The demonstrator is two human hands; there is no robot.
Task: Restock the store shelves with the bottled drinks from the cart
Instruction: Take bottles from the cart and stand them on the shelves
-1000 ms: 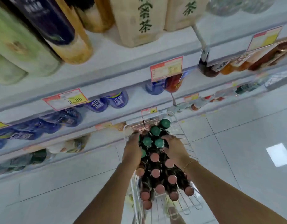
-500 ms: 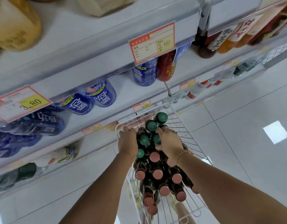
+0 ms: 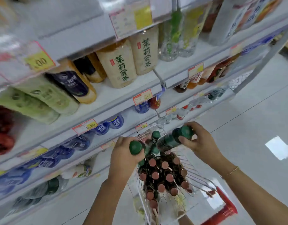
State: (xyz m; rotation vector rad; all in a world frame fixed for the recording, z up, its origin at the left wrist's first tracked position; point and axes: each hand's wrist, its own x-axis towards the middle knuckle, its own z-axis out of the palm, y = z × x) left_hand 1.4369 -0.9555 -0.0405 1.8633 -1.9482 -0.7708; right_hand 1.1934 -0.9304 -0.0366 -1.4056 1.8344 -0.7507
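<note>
A wire cart (image 3: 193, 169) stands below me, packed with dark bottles, several with pink caps (image 3: 161, 176) and a few with green caps (image 3: 156, 134) at its far end. My left hand (image 3: 123, 158) is closed around a green-capped bottle (image 3: 135, 147), lifted above the cart with its cap facing me. My right hand (image 3: 200, 143) grips a second green-capped bottle (image 3: 175, 138), held tilted over the cart's far end.
Store shelves (image 3: 140, 82) rise at the left and ahead, with tea bottles (image 3: 122, 65), blue-labelled bottles (image 3: 107, 125) and price tags (image 3: 84, 126). The cart's red handle (image 3: 224, 208) is at the lower right. White tiled floor (image 3: 253, 127) spreads to the right.
Both hands were down among the green-capped bottles in the cart. Each has now closed on one and lifted it out, and the view has tilted up toward the shelves.
</note>
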